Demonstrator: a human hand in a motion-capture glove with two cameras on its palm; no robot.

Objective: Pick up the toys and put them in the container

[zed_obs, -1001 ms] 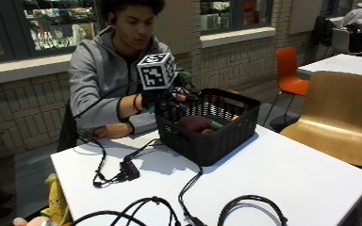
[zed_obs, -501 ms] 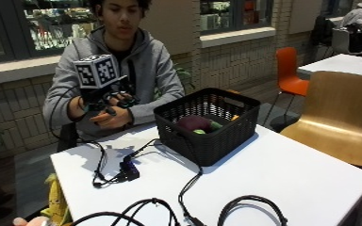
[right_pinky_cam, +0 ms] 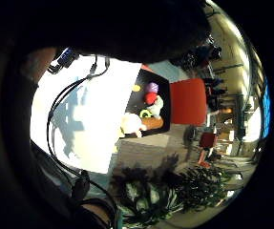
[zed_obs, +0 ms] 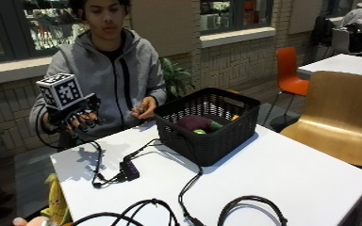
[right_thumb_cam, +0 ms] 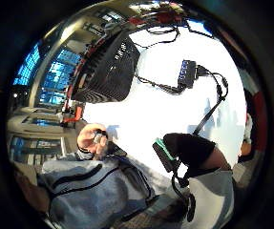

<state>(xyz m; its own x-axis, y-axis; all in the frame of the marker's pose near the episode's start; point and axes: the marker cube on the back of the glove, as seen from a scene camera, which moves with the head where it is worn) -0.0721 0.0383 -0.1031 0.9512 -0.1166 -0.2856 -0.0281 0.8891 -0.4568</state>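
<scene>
While one black basket (zed_obs: 213,128) holds three visible toys (zed_obs: 194,123), gloved right hand (zed_obs: 80,120) raised, grip loosely curled, empty.

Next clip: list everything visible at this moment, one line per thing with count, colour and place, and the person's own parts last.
basket: one, black, on the white table's far side, in front of the person.
toys: several inside the basket, a dark maroon one and green ones; exact count hidden by the basket wall.
yellow toy: one, at the table's near left edge, below the tabletop.
cable hub: one, black, on the table left of the basket, cables running from it.
table: one, white.
wooden chair: one, tan, right of the table.
orange chair: one, behind the wooden chair.
right hand: black glove, raised off the table's left end, fingers loosely curled, holding nothing.
bare hand: raised behind the basket.
</scene>
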